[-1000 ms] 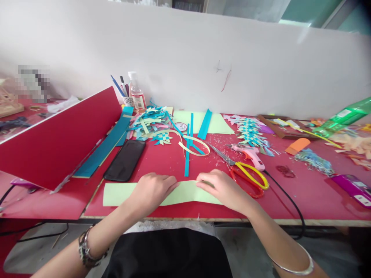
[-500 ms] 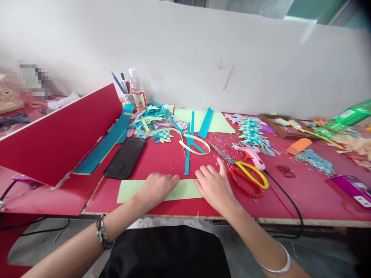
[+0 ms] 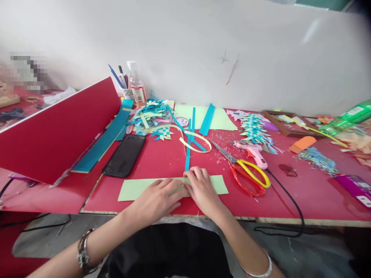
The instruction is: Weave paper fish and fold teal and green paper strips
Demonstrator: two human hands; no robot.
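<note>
A long pale green paper strip (image 3: 133, 189) lies flat near the table's front edge. My left hand (image 3: 162, 195) rests over its middle, fingers stretched out and lying on the paper. Beside it, my right hand (image 3: 199, 187) has its fingers bent and close together, gripping the paper near its far edge. The thumbs meet between the hands, where the paper is partly hidden. Just beyond my right hand lies a narrow blue paper strip (image 3: 188, 154). To the right are scissors (image 3: 236, 160) with yellow and red handles.
A black phone (image 3: 124, 156) and a standing red board (image 3: 66, 131) are on the left. Behind lie a heap of paper scraps (image 3: 150, 116) and a bottle (image 3: 137, 88). A pink glue gun (image 3: 252, 152), woven paper piece (image 3: 252, 127) and green bottle (image 3: 348, 117) are on the right.
My right hand has moved left along the pale green strip to meet my left hand, uncovering the strip's right end. My left hand has shifted slightly right and nearer, its fingers more spread.
</note>
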